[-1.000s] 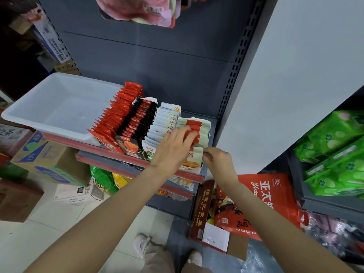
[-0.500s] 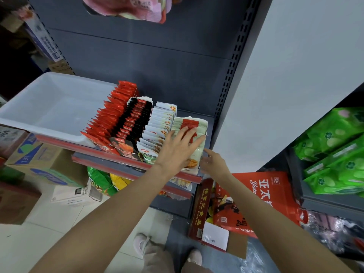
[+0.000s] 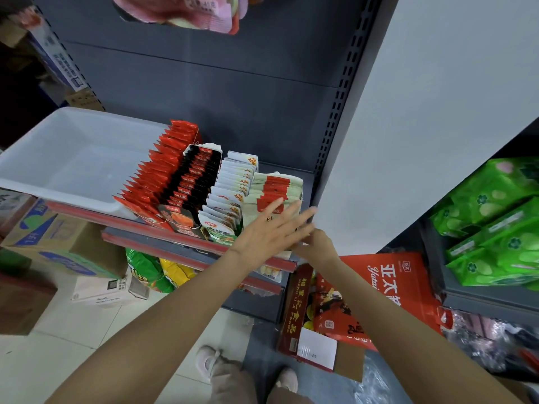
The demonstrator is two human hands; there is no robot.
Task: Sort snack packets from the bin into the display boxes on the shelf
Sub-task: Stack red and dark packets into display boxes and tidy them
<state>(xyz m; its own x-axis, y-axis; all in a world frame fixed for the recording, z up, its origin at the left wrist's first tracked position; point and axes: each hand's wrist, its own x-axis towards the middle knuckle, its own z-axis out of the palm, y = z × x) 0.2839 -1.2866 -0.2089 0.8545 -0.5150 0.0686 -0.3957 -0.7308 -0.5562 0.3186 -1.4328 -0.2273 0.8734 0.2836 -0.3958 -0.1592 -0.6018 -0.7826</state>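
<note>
Head view. The left hand (image 3: 269, 231) lies with straight, spread fingers over the near end of the rightmost display box (image 3: 278, 189), which holds white packets with red labels (image 3: 272, 182); its grip is released and it grasps nothing. The right hand (image 3: 316, 247) sits just beside and partly under the left, at the box's near right corner by the shelf edge (image 3: 163, 228); its fingers are hidden, so whether its grip is clenched or released cannot be told. Four rows of snack packets stand side by side on the shelf: red packets (image 3: 163, 173), black-and-red packets (image 3: 195, 176), white packets with orange marks (image 3: 233, 188), then the rightmost box. The white plastic bin (image 3: 73, 158) stands on the shelf, touching the red row's left side. Green packages (image 3: 495, 223) fill a neighbouring shelf at right; a red carton (image 3: 390, 287) lies on the floor below.
</note>
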